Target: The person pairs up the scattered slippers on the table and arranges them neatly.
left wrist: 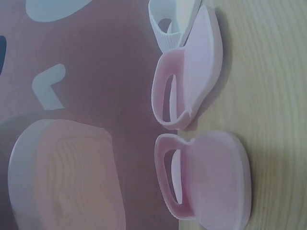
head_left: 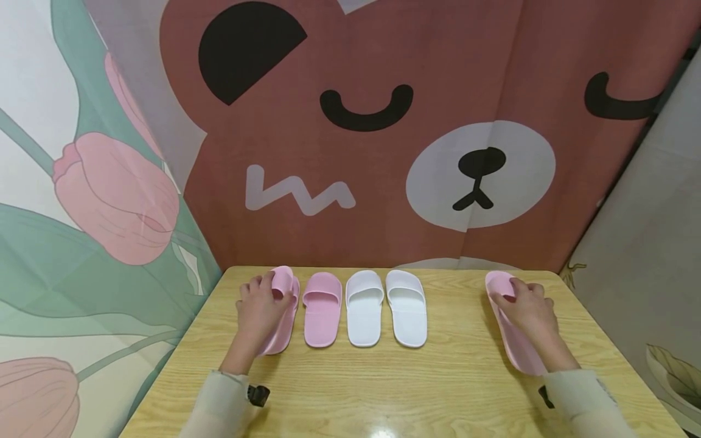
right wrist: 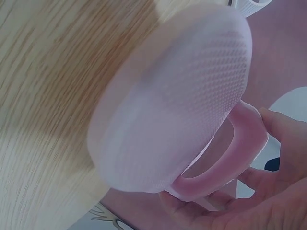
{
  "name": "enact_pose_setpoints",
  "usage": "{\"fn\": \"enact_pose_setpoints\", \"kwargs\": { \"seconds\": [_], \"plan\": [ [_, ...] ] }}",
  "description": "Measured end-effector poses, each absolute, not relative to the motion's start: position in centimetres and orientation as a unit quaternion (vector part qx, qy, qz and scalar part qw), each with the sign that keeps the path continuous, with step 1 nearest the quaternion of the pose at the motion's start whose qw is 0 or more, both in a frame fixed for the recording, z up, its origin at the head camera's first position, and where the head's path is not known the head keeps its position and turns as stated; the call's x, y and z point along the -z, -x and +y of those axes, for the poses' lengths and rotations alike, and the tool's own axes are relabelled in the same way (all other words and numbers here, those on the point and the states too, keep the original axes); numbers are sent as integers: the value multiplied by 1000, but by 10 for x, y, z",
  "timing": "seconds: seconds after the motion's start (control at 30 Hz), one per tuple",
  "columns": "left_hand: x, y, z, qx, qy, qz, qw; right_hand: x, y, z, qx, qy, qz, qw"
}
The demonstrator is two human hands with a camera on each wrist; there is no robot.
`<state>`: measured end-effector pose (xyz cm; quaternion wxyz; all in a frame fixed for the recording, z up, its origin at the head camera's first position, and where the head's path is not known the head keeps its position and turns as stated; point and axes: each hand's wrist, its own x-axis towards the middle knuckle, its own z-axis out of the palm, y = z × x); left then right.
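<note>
My left hand [head_left: 260,309] grips a pink slide sandal [head_left: 282,280] at the table's left. Its ribbed pale surface [left wrist: 67,177] looms blurred in the left wrist view, where the hand is hidden. Just behind and under it, partly covered, lies another pink slide [head_left: 283,336]. A third pink slide [head_left: 322,310] sits beside that one, strap toward the wall. At the right, my right hand [head_left: 528,310] pinches the strap of a separate pink slide [head_left: 517,347]. The right wrist view shows thumb and fingers [right wrist: 283,132] around this strap, the textured sole [right wrist: 192,96] tilted.
Two white slides [head_left: 364,310] [head_left: 406,310] lie side by side mid-table. The light wood table [head_left: 383,389] meets a brown bear-print curtain [head_left: 372,182] at its back edge. A tulip-print curtain [head_left: 115,201] hangs at the left, a pale one [head_left: 646,255] at the right.
</note>
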<state>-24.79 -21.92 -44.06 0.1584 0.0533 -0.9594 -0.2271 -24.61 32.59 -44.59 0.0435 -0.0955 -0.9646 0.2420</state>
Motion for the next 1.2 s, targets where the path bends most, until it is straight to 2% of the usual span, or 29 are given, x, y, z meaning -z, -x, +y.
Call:
{"fn": "enact_pose_setpoints", "kwargs": {
  "seconds": [0.3,1.2],
  "plan": [
    [442,249,-212,227,-52,-959,160,447,246,323,-244,96,-965,26],
    [443,249,-192,230,-38,-959,164,451,250,319,-252,83,-964,34]
  ]
}}
